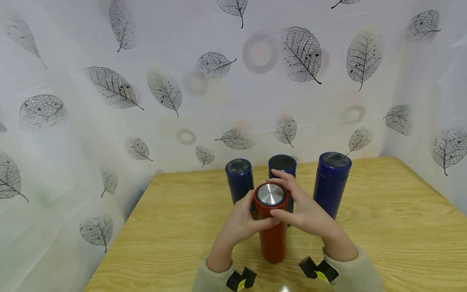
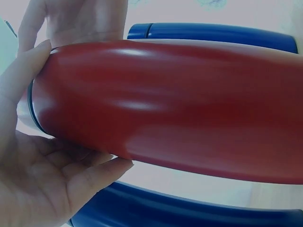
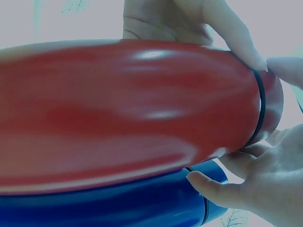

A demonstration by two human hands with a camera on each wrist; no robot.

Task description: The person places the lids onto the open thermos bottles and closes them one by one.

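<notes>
A red thermos (image 1: 273,243) with a brushed-metal lid top (image 1: 270,194) stands upright on the wooden table. My left hand (image 1: 242,221) grips its upper body, the thumb lying across the front just below the lid. The right hand (image 1: 300,205) holds the lid, thumb at the front of the rim and fingers round the far side. In the left wrist view, the left hand (image 2: 42,175) curls about the red thermos (image 2: 165,109) near its dark seam. From the right wrist, the right hand (image 3: 270,179) shows at the lid end (image 3: 273,101); some fingertips are hidden behind it.
Blue thermoses stand behind the red one: a left one (image 1: 238,182), a middle one (image 1: 282,163) partly covered by the right hand, and a right one (image 1: 332,184). The wooden table (image 1: 175,235) ends at a leaf-patterned curtain (image 1: 233,101).
</notes>
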